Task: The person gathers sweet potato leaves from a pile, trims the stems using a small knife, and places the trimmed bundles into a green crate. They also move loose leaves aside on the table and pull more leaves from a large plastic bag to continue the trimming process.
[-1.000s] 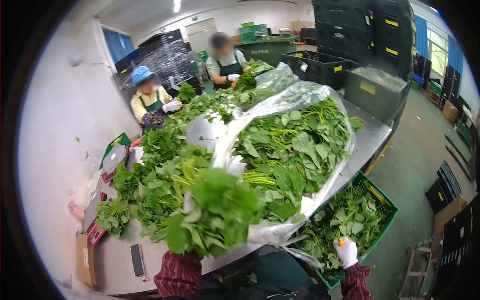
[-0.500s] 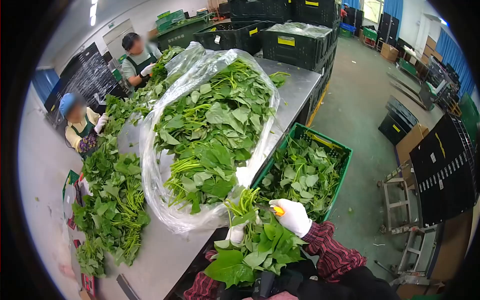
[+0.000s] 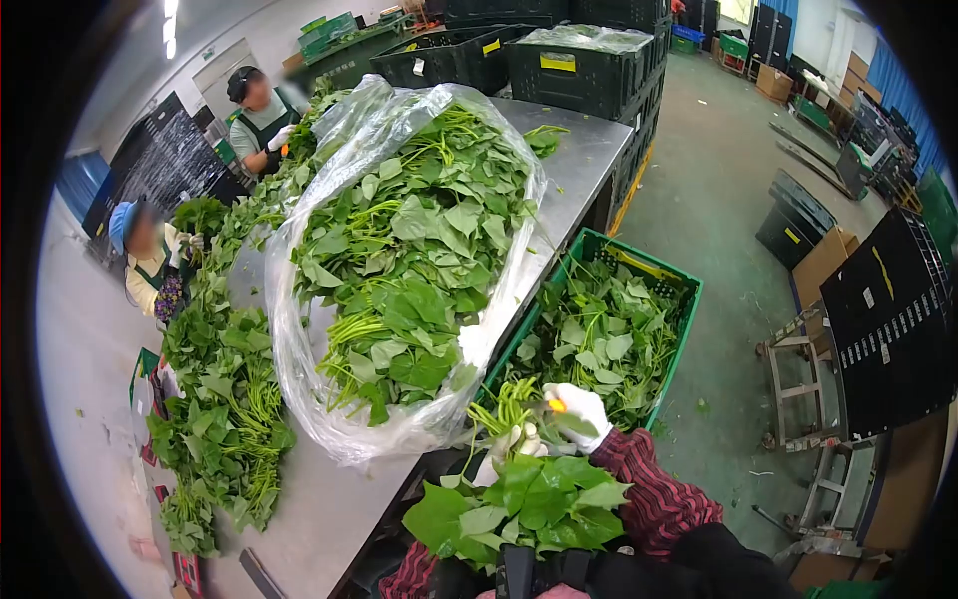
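Note:
My left hand (image 3: pixel 502 454), in a white glove, is closed around a bunch of leafy greens (image 3: pixel 544 504). Its cut stems (image 3: pixel 507 404) point up and away from me, and broad leaves hang toward my body. Close to the stem ends, my right hand (image 3: pixel 582 414), also gloved, grips a small knife (image 3: pixel 556 405) with an orange handle; its blade is only partly visible. A large clear plastic bag (image 3: pixel 289 344) lies open on the table beyond my hands, full of greens (image 3: pixel 419 235). Right of it, a green crate (image 3: pixel 689 314) holds more loose leaves.
On the metal table (image 3: pixel 324 509), greens (image 3: pixel 225 429) lie heaped along the left. Two co-workers (image 3: pixel 264 120) stand across it, handling greens. Black crates (image 3: pixel 574 85) are stacked at the far end. A cart (image 3: pixel 798 389) and a black panel (image 3: pixel 883 329) stand at right.
The bunch has shifted slightly right, its leaves spread wider in front of me. My right hand with the knife has moved a little up. The blue-capped co-worker now holds up a bunch of greens.

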{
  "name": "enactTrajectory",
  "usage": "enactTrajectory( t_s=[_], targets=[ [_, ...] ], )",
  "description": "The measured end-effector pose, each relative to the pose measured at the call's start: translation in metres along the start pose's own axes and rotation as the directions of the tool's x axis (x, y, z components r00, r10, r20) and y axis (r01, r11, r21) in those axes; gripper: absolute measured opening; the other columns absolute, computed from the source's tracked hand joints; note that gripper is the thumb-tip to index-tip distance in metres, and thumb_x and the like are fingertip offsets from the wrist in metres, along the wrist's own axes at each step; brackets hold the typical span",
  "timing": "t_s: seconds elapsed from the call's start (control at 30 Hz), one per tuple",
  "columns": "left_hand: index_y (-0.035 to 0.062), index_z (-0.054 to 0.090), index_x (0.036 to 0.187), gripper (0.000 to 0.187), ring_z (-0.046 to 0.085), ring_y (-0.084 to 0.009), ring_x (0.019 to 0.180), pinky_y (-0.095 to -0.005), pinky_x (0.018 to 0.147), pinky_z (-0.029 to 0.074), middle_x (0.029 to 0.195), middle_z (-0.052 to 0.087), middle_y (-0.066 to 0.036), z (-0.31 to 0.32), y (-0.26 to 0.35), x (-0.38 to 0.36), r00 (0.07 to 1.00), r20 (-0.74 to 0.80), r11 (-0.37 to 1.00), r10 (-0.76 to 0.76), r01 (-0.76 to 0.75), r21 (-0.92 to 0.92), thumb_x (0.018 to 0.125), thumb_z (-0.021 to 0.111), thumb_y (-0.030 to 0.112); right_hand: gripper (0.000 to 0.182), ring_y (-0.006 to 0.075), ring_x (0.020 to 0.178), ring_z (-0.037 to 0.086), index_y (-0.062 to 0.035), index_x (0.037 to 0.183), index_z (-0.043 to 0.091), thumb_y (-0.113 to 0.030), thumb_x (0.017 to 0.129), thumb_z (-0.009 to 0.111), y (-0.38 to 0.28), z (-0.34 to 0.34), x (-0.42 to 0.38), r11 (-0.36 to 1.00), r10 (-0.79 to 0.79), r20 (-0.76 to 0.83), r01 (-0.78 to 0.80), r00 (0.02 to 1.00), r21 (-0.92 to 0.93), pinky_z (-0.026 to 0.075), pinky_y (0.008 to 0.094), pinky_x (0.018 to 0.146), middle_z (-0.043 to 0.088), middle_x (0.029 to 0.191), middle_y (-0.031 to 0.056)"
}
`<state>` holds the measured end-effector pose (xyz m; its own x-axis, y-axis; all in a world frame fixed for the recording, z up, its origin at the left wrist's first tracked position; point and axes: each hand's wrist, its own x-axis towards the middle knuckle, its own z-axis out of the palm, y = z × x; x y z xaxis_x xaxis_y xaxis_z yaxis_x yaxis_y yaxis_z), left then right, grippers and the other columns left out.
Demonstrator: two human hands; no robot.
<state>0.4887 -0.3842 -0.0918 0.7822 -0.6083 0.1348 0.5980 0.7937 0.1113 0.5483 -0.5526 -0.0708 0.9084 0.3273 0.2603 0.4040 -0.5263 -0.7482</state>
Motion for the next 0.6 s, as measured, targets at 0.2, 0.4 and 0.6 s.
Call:
enactTrajectory(
  t_s=[0.2, 0.4, 0.6],
  targets=[
    [0.0054, 0.053, 0.109, 0.034, 0.051, -0.0122, 0.07, -0.0271, 0.063, 0.044, 0.075, 0.055, -0.001, 0.01, 0.028, -0.013, 0.947, -0.292, 0.893, 0.133, 0.014, 0.451, 0.092, 0.053, 0.035, 0.015, 0.0347, 0.069, 0.061, -0.0067, 0.079, 0.059, -0.021, 0.079, 0.063, 0.055, -0.004, -0.004, 0.921, 0.262, -0.057, -0.267, 0.963, -0.283, 0.048, 0.0409, 0.058, 0.061, 0.072, 0.0157],
    [0.0018, 0.055, 0.114, 0.033, 0.057, -0.009, 0.074, -0.0231, 0.062, 0.048, 0.091, 0.062, -0.003, 0.035, 0.032, 0.001, 0.847, -0.429, 0.534, 0.314, 0.216, 0.817, 0.09, 0.059, 0.024, 0.02, 0.0329, 0.075, 0.062, -0.0106, 0.093, 0.061, -0.008, 0.074, 0.061, -0.027, -0.022, 0.011, 0.997, 0.024, -0.022, -0.025, 0.999, -0.071, 0.05, 0.0384, 0.065, 0.063, 0.082, 0.0128],
    [0.0011, 0.055, 0.115, 0.027, 0.059, -0.0125, 0.084, -0.0276, 0.071, 0.05, 0.104, 0.061, -0.006, 0.052, 0.026, -0.004, 0.871, -0.417, 0.622, 0.26, 0.179, 0.762, 0.09, 0.056, 0.01, 0.02, 0.0364, 0.066, 0.062, -0.0064, 0.079, 0.061, -0.026, 0.081, 0.056, 0.072, 0.017, 0.007, 0.883, 0.352, 0.238, -0.237, 0.905, -0.406, 0.048, 0.0458, 0.061, 0.061, 0.067, 0.0183]
  ],
)
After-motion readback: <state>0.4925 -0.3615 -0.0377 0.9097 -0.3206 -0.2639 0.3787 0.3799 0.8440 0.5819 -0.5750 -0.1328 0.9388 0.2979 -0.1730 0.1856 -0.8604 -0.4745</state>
